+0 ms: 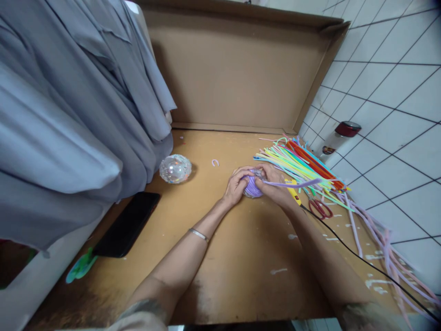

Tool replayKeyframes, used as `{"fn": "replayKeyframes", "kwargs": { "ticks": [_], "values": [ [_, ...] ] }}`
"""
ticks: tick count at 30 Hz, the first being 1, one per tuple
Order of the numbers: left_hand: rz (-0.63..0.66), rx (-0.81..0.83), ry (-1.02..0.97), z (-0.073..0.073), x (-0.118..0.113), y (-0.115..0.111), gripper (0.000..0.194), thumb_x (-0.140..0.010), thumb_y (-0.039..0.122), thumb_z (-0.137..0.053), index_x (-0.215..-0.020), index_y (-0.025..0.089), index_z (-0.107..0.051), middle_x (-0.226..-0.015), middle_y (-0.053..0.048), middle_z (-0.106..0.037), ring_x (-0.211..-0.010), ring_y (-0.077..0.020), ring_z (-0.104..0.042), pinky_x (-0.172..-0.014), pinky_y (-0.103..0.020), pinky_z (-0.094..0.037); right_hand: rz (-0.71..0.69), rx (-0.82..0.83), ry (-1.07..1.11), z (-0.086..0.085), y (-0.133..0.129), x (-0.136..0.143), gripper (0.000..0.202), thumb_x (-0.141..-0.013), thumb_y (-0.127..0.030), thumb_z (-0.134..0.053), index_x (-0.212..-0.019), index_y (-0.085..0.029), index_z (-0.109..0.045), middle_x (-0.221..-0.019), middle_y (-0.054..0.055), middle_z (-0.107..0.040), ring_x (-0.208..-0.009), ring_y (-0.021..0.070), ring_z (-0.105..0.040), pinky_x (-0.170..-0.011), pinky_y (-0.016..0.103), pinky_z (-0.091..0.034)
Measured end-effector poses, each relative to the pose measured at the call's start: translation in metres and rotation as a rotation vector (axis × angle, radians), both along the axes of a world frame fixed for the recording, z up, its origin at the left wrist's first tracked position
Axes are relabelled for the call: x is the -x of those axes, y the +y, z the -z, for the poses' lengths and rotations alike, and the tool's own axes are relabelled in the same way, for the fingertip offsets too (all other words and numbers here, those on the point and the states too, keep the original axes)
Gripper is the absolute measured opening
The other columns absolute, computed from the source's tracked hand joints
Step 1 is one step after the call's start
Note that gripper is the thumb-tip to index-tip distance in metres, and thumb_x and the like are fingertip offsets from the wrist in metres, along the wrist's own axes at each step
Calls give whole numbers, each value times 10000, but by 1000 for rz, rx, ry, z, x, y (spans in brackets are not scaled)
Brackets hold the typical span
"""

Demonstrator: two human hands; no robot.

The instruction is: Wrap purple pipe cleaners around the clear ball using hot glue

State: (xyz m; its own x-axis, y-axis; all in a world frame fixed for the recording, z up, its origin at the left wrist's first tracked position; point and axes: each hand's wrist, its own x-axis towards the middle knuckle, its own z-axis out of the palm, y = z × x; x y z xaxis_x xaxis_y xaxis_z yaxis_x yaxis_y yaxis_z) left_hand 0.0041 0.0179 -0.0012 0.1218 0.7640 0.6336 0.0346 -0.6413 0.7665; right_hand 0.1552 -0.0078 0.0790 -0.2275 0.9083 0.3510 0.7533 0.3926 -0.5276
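In the middle of the table a ball wrapped in purple pipe cleaner sits between my two hands. My left hand is closed around its left side, fingers over the top. From the right, my right hand grips the same ball, its thumb pressed on the wrapped rows. A loose purple strip runs out to the right across that hand. Just past my right wrist lies a yellow glue gun, partly hidden, with a black cord. Red-handled scissors rest beside it.
Colourful pipe cleaners are heaped at the right, near a red-lidded jar and the tiled wall. Leftward are a clear faceted ball, a small pink curved piece, a black flat device and grey cloth. Cardboard stands behind.
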Motion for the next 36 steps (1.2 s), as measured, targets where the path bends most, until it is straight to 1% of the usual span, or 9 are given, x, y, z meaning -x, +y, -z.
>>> {"fn": "replayKeyframes", "kwargs": {
  "ticks": [4,8,11,17,21,24,27,32,36],
  "values": [
    [8,11,-18,-1,1,1,246,-881,363,-477,-948,206,-655,-1194,-88,-639,-1169,-240,-567,-1058,-443,-399,-31,50,48,-1,4,-5,297,-723,-320,-561,-1002,-218,-562,-925,49,-597,-839,221,-542,-743,363,-413],
    [10,19,-23,-1,1,1,265,-887,396,-479,-946,207,-655,-1192,-88,-645,-1166,-239,-572,-1058,-447,-401,-88,82,90,-4,5,-14,166,-747,-351,-574,-838,-217,-538,-828,12,-574,-750,173,-506,-685,307,-386],
    [15,14,-28,-1,1,1,285,-897,424,-473,-946,207,-650,-1193,-91,-645,-1169,-242,-571,-1056,-455,-399,-154,100,78,-7,5,-19,166,-735,-361,-591,-750,-211,-521,-780,1,-529,-718,159,-480,-649,285,-364],
    [1,-16,40,-4,2,-4,366,-863,534,-532,-1003,206,-615,-1227,-111,-615,-1179,-252,-563,-1046,-463,-405,-238,79,53,-8,5,-23,190,-715,-348,-612,-806,-198,-540,-808,10,-500,-710,153,-444,-656,280,-359],
    [-23,-90,141,-3,1,-6,531,-708,565,-716,-1079,216,-566,-1263,-124,-585,-1223,-273,-524,-1043,-484,-402,-238,56,62,-3,8,-24,188,-746,-359,-599,-827,-202,-534,-817,11,-513,-709,155,-438,-660,282,-359],
    [-56,-122,213,-1,1,-5,740,-536,540,-845,-1129,230,-528,-1292,-126,-557,-1246,-294,-499,-1046,-501,-399,-222,41,72,1,12,-24,194,-736,-362,-617,-805,-206,-526,-812,12,-516,-716,160,-447,-667,286,-362],
    [-76,-126,255,1,0,-5,824,-475,491,-886,-1156,235,-501,-1321,-126,-530,-1262,-298,-487,-1051,-503,-403,-207,34,78,2,13,-22,212,-728,-380,-628,-784,-209,-515,-793,11,-511,-712,164,-451,-668,291,-364],
    [-107,-142,202,2,-3,-6,736,-533,380,-875,-1139,229,-485,-1290,-118,-541,-1251,-283,-504,-1048,-485,-413,-202,24,85,2,11,-16,221,-741,-394,-626,-800,-213,-514,-812,21,-523,-728,171,-467,-675,297,-378],
    [-116,-121,129,3,-5,-5,695,-535,353,-866,-1097,218,-479,-1249,-123,-551,-1227,-278,-530,-1039,-469,-423,-199,13,141,2,10,-12,177,-725,-324,-628,-811,-214,-518,-852,32,-557,-807,190,-511,-728,315,-401]
  ]
}}
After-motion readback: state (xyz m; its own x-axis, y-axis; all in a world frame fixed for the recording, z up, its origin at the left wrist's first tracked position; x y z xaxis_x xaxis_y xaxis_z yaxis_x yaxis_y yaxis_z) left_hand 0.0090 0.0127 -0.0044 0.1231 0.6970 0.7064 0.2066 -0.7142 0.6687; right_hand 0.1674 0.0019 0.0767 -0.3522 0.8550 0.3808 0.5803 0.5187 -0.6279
